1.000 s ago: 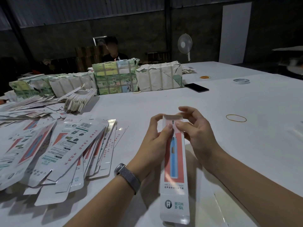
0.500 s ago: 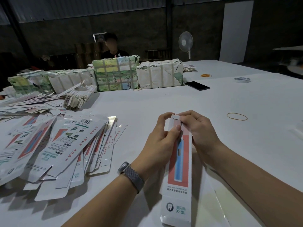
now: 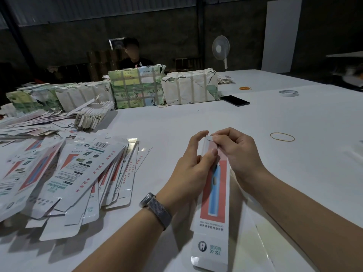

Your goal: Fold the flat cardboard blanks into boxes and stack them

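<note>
Box in hand: a long, narrow box (image 3: pixel 213 195) with a blue toothbrush printed on a red panel, held just above the worktop (image 3: pixel 216 118) in front of the person.
Long axis: runs away from the body, its printed foot nearest the camera and its open top end at the hands.
Left hand (image 3: pixel 193 169): clamped on the left side of the box near the top, thumb across the front face.
Right hand (image 3: pixel 235 152): pinching the small end flap (image 3: pixel 209 138) at the far tip; it looks like the nearer hand for tucking that flap in.
Step, as I judge it: closing the top end; stacking not yet done.
Blanks (image 3: pixel 78 173): a loose fanned heap, flat, to the left of the left arm, well apart from the box.
Surface: white, smooth, mostly bare to the right, bar a rubber band (image 3: pixel 282 137).
Room: dim, with wrapped bundles (image 3: pixel 137 87) at the far edge and a seated person beyond them.
</note>
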Available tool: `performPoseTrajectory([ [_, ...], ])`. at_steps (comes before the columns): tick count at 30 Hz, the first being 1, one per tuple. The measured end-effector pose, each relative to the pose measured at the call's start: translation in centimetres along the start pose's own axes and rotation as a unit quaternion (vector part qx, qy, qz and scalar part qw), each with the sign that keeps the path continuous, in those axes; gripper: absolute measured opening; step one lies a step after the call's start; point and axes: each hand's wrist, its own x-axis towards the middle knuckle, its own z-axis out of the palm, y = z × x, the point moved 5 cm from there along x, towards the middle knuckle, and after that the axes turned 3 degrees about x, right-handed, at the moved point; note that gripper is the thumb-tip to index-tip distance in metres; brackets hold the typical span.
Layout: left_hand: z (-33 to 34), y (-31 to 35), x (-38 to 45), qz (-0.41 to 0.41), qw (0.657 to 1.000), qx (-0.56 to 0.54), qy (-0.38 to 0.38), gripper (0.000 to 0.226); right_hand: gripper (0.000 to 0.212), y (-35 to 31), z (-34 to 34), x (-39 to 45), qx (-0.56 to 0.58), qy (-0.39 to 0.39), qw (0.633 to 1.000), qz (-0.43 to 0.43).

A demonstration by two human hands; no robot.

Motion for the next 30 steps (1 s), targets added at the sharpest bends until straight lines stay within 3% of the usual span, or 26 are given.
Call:
performPoseTrajectory([
  [13,0.21,0.03,0.12,-0.009,1.000,0.003,-0.016,0.046,0.033,-0.35,-0.12,0.36,0.010,-0.003,1.000,-0.011],
  [30,0.24,0.17,-0.19,-0.002,0.999,-0.050,-0.018,0.035,0.031,-0.56,-0.10,0.33,0.019,-0.024,0.999,0.018],
])
